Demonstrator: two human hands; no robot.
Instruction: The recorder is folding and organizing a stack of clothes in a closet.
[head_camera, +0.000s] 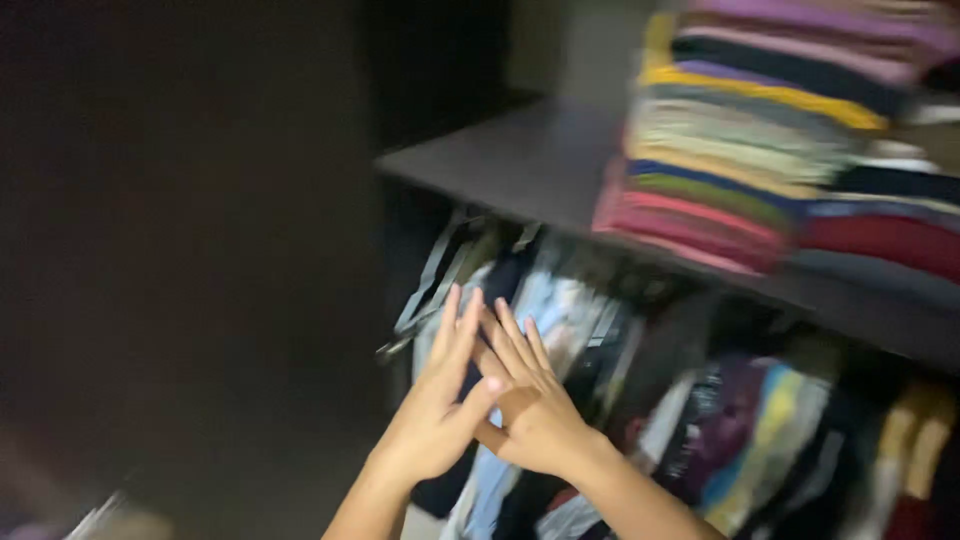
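My left hand (435, 405) and my right hand (530, 395) are raised together in front of a row of hanging clothes (560, 320). Both have fingers stretched out and apart. The left thumb crosses over the right hand, so the two hands touch. Neither hand holds anything. The clothes behind them are light blue, white and dark, on hangers under a shelf. The picture is blurred.
A dark shelf (520, 160) runs above the hanging clothes and bears a tall stack of folded garments (740, 130) in many colours, with a second stack (890, 220) at the right. More hanging clothes (760, 430) fill the lower right. The left side is dark.
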